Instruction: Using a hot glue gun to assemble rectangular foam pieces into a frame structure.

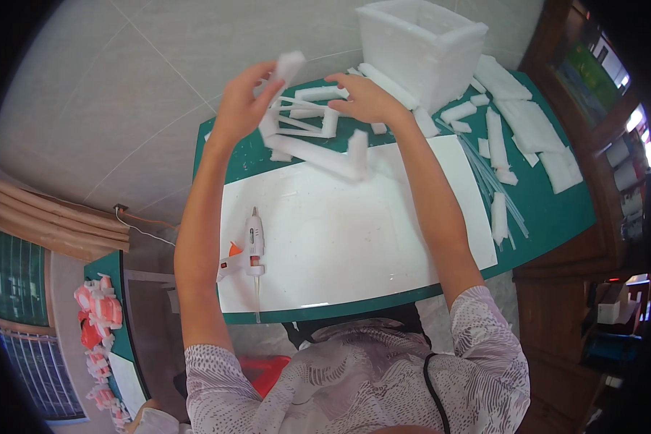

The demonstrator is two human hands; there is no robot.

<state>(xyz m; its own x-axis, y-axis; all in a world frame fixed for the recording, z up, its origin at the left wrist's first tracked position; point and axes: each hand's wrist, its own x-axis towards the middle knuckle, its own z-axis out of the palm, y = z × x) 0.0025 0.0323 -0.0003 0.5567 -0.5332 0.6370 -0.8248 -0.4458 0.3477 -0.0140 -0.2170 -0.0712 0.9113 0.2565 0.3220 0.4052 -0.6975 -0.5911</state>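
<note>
My left hand (pixel 249 103), at the far side of the table, has thumb and fingers closed on a white foam piece (pixel 291 67). A blurred, angled foam strip (pixel 315 157) with an upturned end lies below that hand. Whether it joins the held piece, I cannot tell. My right hand (pixel 369 98) has its thumb and fingers apart, with nothing visible between them. Between my hands stands a small white open frame (pixel 329 124) of foam and thin bars. On the near left of the white board, a white glue gun (pixel 254 235) lies with its nozzle pointing away from me.
A white board (pixel 354 224) covers the middle of the green table (pixel 557 210). A large white foam box (pixel 419 54) stands at the back. Foam blocks (pixel 532 123) and translucent sticks (pixel 493 170) lie on the right. Pink-and-white items (pixel 100 307) sit on another table at left.
</note>
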